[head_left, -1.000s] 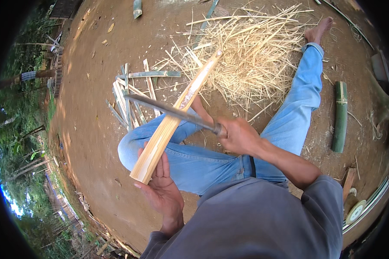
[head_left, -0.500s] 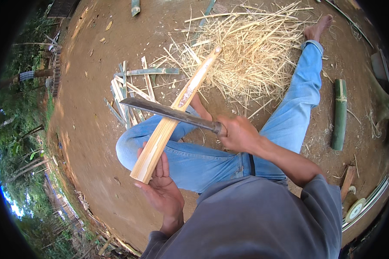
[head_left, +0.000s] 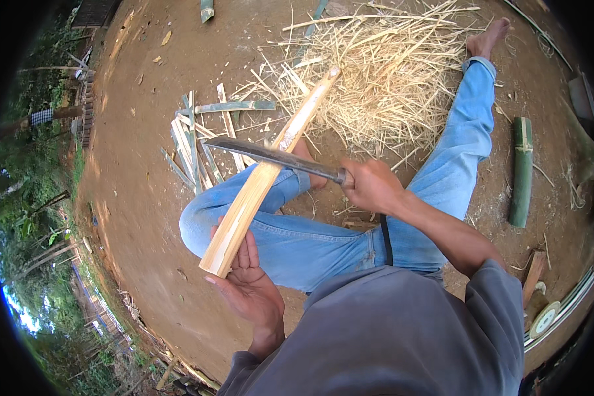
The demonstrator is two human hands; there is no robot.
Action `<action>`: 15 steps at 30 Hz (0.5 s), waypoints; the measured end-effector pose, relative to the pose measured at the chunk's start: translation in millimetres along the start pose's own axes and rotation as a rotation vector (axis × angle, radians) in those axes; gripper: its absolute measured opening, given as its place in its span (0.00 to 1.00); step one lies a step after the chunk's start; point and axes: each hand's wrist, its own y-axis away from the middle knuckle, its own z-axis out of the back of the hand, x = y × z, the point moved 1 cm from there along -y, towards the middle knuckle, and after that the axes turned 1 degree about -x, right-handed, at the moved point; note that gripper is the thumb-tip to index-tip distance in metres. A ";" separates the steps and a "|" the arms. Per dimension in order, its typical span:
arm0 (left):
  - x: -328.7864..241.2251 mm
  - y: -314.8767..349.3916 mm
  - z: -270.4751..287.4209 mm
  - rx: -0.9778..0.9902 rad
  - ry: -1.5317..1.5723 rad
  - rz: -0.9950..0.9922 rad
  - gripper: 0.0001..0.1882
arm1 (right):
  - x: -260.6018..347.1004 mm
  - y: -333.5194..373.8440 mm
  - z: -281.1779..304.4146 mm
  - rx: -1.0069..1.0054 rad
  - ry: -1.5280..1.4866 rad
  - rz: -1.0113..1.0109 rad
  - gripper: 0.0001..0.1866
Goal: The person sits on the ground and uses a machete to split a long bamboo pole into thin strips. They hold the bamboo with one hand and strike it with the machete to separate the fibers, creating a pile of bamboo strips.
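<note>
A long, pale piece of split bamboo (head_left: 247, 208) slants across my bent knee, its thick end toward me and its thin end over the shavings. My left hand (head_left: 254, 294) holds the thick end, fingers beneath and thumb along the edge. My right hand (head_left: 376, 187) is closed around the handle of a machete (head_left: 297, 161). The dark blade lies crosswise on the bamboo around its middle, tip pointing left. A small blurred chip or shaving shows at the blade.
A large heap of thin shavings (head_left: 389, 86) lies between my legs and beyond. Left of it are crossed bamboo strips (head_left: 195, 145). A green bamboo section (head_left: 521, 175) lies at the right, and a round pale disc (head_left: 544, 319) is near the lower right. Bare dirt ground surrounds me.
The machete and my right hand have shifted slightly right and up along the bamboo. The left hand keeps its hold, almost in place.
</note>
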 end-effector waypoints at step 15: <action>12.6 -3.6 7.4 0.007 -0.029 -0.038 0.41 | 2.2 14.7 8.4 0.151 -0.030 0.192 0.08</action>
